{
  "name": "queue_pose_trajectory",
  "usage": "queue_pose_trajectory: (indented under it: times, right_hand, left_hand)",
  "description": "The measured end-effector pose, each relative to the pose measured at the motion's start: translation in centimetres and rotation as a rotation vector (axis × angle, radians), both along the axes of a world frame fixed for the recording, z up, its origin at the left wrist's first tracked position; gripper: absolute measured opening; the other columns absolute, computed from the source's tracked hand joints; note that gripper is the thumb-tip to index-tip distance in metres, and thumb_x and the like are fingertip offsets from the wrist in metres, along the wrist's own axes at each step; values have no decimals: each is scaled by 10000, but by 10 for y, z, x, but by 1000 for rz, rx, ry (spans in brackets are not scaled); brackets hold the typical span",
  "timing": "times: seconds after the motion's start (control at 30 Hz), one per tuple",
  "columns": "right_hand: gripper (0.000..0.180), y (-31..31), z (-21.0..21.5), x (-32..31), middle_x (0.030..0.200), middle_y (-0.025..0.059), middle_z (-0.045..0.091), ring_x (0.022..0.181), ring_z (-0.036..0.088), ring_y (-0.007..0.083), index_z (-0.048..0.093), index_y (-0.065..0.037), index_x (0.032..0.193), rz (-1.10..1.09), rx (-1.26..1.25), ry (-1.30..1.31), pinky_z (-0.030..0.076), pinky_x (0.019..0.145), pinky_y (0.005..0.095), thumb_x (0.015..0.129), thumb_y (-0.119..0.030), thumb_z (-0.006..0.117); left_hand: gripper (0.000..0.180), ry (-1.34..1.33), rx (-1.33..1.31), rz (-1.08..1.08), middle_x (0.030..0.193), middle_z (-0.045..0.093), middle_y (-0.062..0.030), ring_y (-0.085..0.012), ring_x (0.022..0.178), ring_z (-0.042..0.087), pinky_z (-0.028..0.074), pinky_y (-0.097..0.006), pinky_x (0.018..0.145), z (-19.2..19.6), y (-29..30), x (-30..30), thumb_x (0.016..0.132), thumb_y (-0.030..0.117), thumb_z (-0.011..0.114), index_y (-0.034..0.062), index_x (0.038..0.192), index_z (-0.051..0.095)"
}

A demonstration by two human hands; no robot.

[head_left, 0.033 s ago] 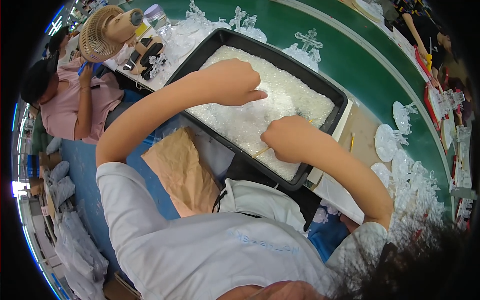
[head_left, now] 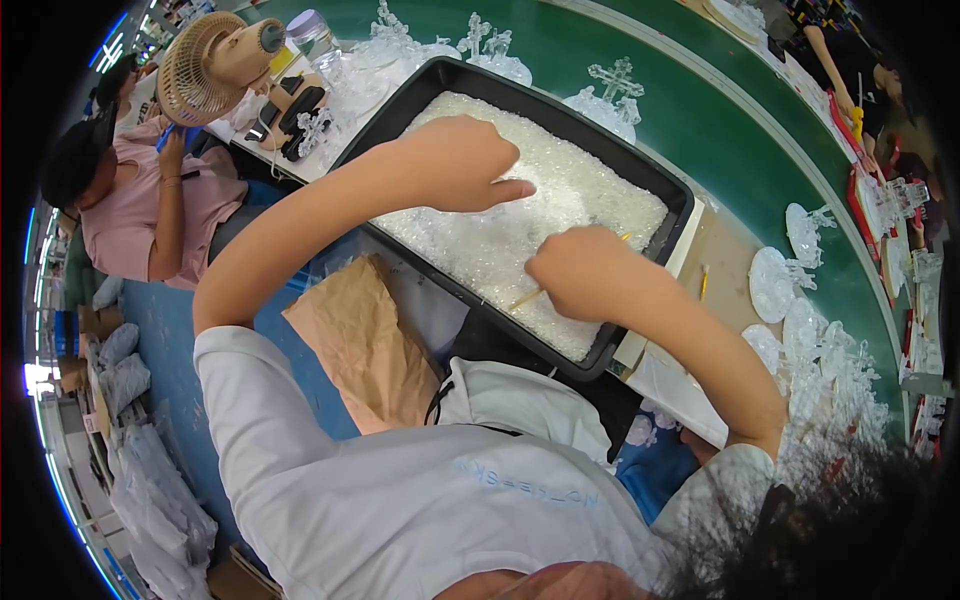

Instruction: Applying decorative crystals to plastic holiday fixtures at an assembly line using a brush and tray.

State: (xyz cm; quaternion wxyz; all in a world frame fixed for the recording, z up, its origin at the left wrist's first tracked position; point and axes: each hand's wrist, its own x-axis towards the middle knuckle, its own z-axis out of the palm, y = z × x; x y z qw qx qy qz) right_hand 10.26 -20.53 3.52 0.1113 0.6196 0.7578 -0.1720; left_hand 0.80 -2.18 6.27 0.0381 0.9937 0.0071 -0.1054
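A black tray (head_left: 440, 268) filled with clear glittering granules (head_left: 620, 190) lies before me. My left hand (head_left: 470, 165) is above its left half, fingers curled and thumb out to the right; whatever it grips is hidden. Beside that thumb shows a bright whitish patch (head_left: 555, 205), whose shape I cannot make out. Over the tray's near right part, my right hand (head_left: 585, 275) is closed round a thin yellowish stick (head_left: 525, 299). Its two ends show on either side of the fist.
Clear plastic cross ornaments (head_left: 615, 85) on round bases stand along the green table (head_left: 690, 110), and more crowd at right (head_left: 825, 350). A yellow pencil-like stick (head_left: 704, 283) lies right of the tray. A beige fan (head_left: 205, 70), lidded jar (head_left: 315, 35) and seated person (head_left: 165, 210) are at left.
My right hand has shifted very slightly up and to the right with the stick. My left hand has hardly moved.
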Motion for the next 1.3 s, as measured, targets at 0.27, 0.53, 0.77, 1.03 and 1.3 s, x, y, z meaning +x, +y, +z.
queue_pose_trajectory:
  times: [0.27, 0.53, 0.77, 1.03, 1.3]
  right_hand:
    - [336, 18, 9, 34, 1006, 117, 671, 802, 666, 357, 607, -80, 1097, -280, 619, 268, 536, 719, 451, 781, -166, 681]
    - [224, 74, -17, 26, 726, 194, 671, 758, 667, 374, 713, -26, 807, -164, 420, 410, 524, 700, 464, 822, -249, 697]
    - [241, 83, -18, 32, 695, 148, 700, 570, 667, 255, 687, 28, 741, -522, 530, 794, 520, 591, 405, 830, -196, 683]
    - [115, 49, -24, 50, 780, 203, 691, 508, 547, 83, 636, 66, 908, -1028, 245, 1567, 298, 404, 232, 873, -43, 647]
    - [151, 5, -25, 1, 1072, 309, 629, 562, 473, 66, 470, 77, 1048, -1204, 325, 2452, 265, 397, 177, 930, 26, 549]
  left_hand:
    - [386, 35, -6, 143, 705, 654, -182, -374, 730, 654, 515, -454, 681, 22, -6, -29, 901, 416, 619, 39, 852, 687]
    - [266, -299, 166, 242, 602, 609, -139, -331, 600, 626, 458, -444, 552, -13, -8, -54, 866, 342, 700, 78, 891, 679]
    - [316, -578, -202, 667, 620, 634, -138, -311, 574, 639, 463, -405, 546, -16, -22, -56, 908, 271, 660, 74, 1151, 621]
    - [386, -720, -540, 699, 829, 679, -98, -151, 725, 641, 492, -271, 688, -19, 6, -63, 974, 270, 585, 19, 1267, 573]
    - [633, -784, -1233, 606, 1357, 552, -119, -201, 1186, 558, 406, -334, 1020, -39, -23, -56, 1056, 475, 284, -5, 1448, 414]
